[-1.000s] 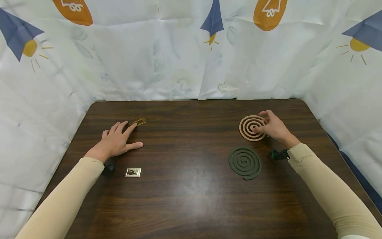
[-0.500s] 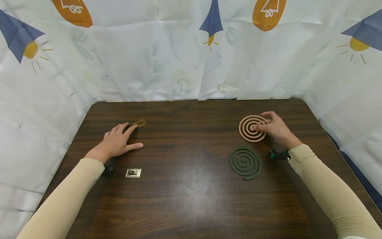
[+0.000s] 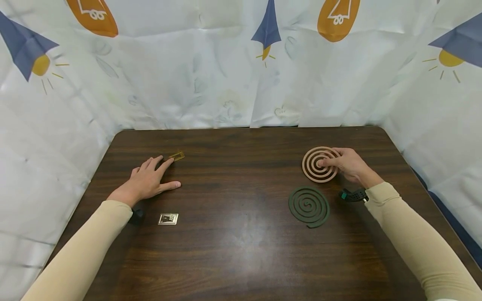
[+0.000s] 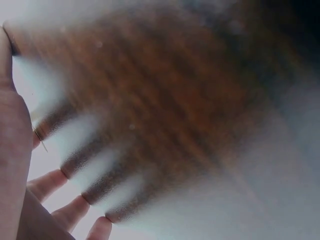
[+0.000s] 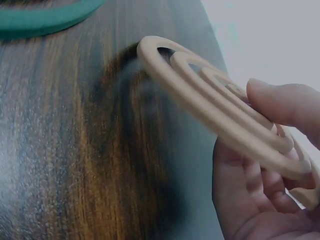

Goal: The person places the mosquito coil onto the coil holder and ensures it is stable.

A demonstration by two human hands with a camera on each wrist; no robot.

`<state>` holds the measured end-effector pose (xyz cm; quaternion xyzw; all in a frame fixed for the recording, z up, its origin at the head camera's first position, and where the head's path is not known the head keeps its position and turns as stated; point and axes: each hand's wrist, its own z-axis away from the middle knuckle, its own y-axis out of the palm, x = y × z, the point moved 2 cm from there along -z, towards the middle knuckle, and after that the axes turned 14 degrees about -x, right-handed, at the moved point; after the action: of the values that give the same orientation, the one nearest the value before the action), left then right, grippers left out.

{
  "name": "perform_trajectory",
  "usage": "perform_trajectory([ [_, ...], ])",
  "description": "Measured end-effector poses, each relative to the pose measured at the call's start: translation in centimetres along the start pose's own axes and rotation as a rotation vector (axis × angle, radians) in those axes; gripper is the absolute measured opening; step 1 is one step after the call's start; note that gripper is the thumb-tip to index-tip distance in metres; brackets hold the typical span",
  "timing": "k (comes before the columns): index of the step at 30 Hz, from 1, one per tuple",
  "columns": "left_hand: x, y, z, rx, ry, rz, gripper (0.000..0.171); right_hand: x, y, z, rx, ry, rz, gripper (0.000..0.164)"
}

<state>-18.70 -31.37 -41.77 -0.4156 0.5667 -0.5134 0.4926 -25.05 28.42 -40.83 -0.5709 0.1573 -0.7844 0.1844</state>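
"Right wrist view: gripping the beige coil (image 5: 215, 117) by one side with the right hand (image 3: 351, 164), thumb (image 5: 287, 102) on top near the centre, other fingers (image 5: 227, 180) curled underneath. Tilted, too, and apparently raised on the held side."

"Resting on the desk (image 3: 241, 175) at the far rim?"

"Can't tell for certain (likely clear, judging by the shadow beneath)."

"And with the left hand (image 3: 144, 182)?"

"Not holding anything. Spread wide, fingers straight and loose, palm down, with the index fingertip (image 3: 171, 161) at a small gold frame (image 3: 182, 155), touching or just beside. Little help from the left wrist view: mostly blurred, with only a thin gold edge near the fingertip."

"Farther out?"

"Just nearer the body than the beige coil, see the green coil (image 3: 308, 205), lying flat on the desk, untouched. Nearer the body than the left hand, find a shiny rectangular plate (image 3: 173, 218), also flat and untouched. Beyond the back edge, notice a printed cloth (image 3: 226, 83), hanging in creases."

"How far along, then?"

"Early, at a guess. Done: getting the beige coil into the right hand. Not done: releasing the beige coil, or taking hold of the gold frame, green coil or plate."
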Motion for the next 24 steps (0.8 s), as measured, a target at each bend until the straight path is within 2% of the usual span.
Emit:
perform_trajectory([
  [9, 0.02, -0.07, 0.1, 0.003, 0.002, 0.004, 0.099, 0.28, -0.06, 0.38, 0.039, 0.007, -0.047, 0.081],
  [16, -0.19, -0.16, 0.13, -0.006, 0.012, 0.008, 0.098, 0.32, -0.07, 0.34, 0.04, -0.013, -0.07, 0.059],
  [22, -0.43, -0.11, 0.13, -0.017, 0.023, 0.006, 0.097, 0.34, -0.17, 0.45, 0.026, 0.0, -0.105, 0.075],
  [24, -0.43, 0.05, 0.23, -0.017, 0.029, 0.006, 0.097, 0.23, -0.18, 0.59, 0.02, 0.007, -0.112, 0.073],
])
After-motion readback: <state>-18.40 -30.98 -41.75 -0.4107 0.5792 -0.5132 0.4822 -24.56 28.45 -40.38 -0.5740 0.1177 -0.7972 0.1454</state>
